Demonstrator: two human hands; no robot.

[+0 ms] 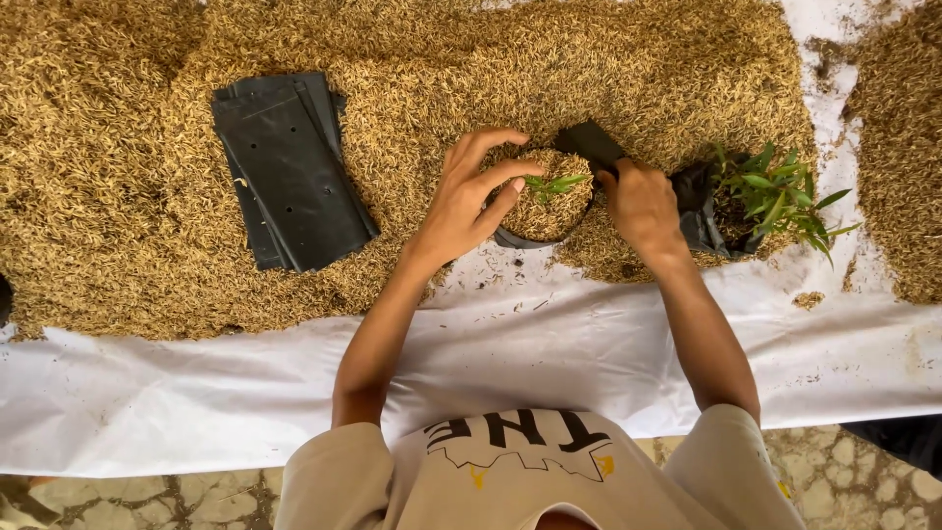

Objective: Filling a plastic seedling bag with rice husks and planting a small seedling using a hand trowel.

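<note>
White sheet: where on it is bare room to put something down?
Bare white sheet lies between the husk pile and the floor, left of the left arm. Crowded around both hands, at the filled bag.

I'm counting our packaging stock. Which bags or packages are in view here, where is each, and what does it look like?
Stack of empty grow bags: flat on the rice husks, upper left; black rectangles with small punched holes.
Filled grow bag: centre, between left hand and right hand; round, black, husk-filled, green seedling.
Second planted bag: right of right hand; black, crumpled, leafy seedling.
</note>
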